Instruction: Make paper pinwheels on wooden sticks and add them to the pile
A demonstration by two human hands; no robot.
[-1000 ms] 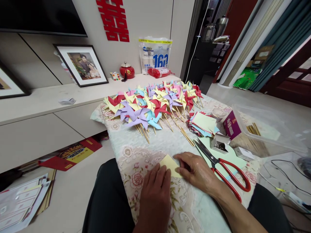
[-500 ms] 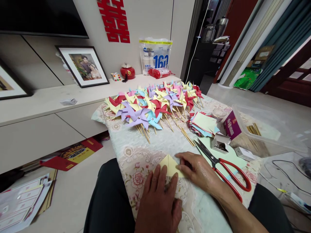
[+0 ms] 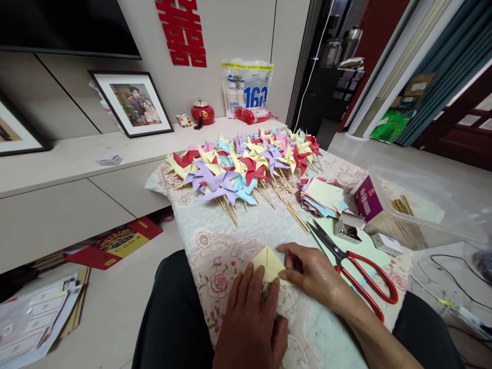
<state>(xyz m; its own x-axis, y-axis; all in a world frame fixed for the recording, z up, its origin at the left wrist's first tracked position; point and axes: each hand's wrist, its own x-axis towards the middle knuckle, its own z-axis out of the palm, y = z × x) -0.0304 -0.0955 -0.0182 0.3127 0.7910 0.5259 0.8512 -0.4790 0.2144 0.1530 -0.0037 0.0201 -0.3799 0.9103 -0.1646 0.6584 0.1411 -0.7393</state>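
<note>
Left hand (image 3: 251,320) lies flat, fingers spread and extended, fingertips pressing the near edge of a folded yellow paper (image 3: 269,262); no grasp. Right hand (image 3: 313,271) partly curled, thumb and fingertips resting on the paper's right edge, pinning rather than clasping it. Paper sits on the floral tablecloth (image 3: 215,256) between both hands, folded to a point aimed away from the person. Just right of the right hand: red-handled scissors (image 3: 353,269), blades open. Beyond them, a stack of coloured paper squares (image 3: 323,197) and a clear plastic box (image 3: 418,210) with wooden sticks. Well ahead of both hands, a heap of finished pinwheels (image 3: 246,164). Left of the table, a low cabinet (image 3: 57,169) bearing a framed photo (image 3: 132,102).
</note>
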